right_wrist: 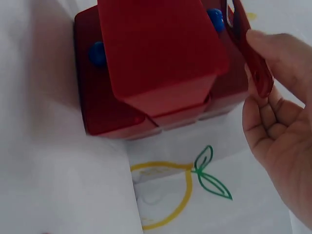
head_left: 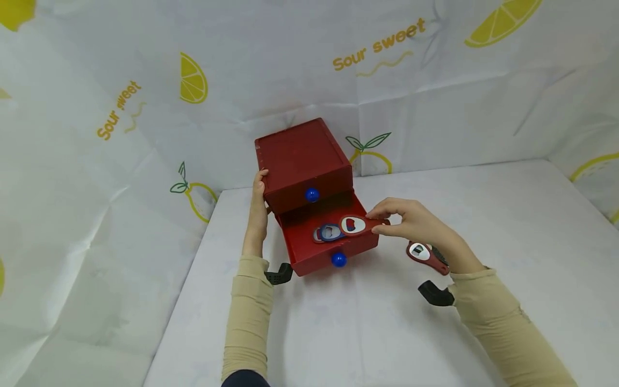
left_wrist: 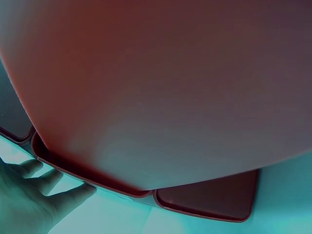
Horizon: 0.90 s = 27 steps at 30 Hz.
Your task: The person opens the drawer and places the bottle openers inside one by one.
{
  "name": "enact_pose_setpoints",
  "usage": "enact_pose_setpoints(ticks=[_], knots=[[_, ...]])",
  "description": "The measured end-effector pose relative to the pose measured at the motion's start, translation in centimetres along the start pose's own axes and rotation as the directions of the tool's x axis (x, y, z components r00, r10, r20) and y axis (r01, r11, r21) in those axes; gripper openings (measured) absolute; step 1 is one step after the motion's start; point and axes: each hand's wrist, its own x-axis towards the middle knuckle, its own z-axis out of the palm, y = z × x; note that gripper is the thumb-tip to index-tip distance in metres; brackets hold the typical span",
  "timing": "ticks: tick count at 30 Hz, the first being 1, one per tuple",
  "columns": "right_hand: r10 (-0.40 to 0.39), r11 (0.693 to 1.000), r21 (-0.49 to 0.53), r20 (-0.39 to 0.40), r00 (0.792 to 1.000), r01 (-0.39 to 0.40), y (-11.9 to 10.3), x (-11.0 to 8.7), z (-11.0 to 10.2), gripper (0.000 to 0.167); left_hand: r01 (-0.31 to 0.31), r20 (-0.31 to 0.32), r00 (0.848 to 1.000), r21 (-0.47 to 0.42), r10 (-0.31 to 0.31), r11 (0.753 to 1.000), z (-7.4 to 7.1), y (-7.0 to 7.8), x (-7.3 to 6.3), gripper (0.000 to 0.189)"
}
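Observation:
A red drawer cabinet (head_left: 304,156) with blue knobs stands against the back cloth, one drawer (head_left: 314,263) pulled out. My left hand (head_left: 257,215) rests on the cabinet's left side; its extended fingers (left_wrist: 73,197) show beside the cabinet wall in the left wrist view. With thumb and fingers, my right hand (head_left: 411,220) pinches the handle of a red bottle opener (head_left: 354,225) above the open drawer's right part. Its white oval head points left. Inside the drawer lie a blue bottle opener (head_left: 331,232) and another opener, partly covered.
On the white table, below my right wrist, lies another red bottle opener (head_left: 419,251), with a dark item (head_left: 439,255) partly hidden beside it. Lemon-printed white cloth (head_left: 271,64) hangs close behind the cabinet. Black devices (head_left: 435,294) are attached at both wrists.

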Motion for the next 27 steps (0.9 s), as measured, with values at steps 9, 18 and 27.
enact_pose_setpoints(ticks=[9,18,27], knots=[[0.125,0.983,-0.149,0.087,0.988,-0.111,-1.0,3.6,1.8,0.025,0.004,-0.01,1.0,0.023,-0.003,1.0,0.0,0.1,0.0,0.048],[0.045,0.937,-0.349,0.122,0.992,0.0,-1.6,5.0,3.1,0.019,0.011,-0.014,1.0,0.028,-0.011,1.0,0.0,0.1,0.0,0.047],[0.111,0.92,-0.387,0.122,0.986,-0.055,-1.8,5.1,4.2,0.017,0.008,-0.004,1.0,0.046,-0.008,0.999,0.0,0.1,0.0,0.048]])
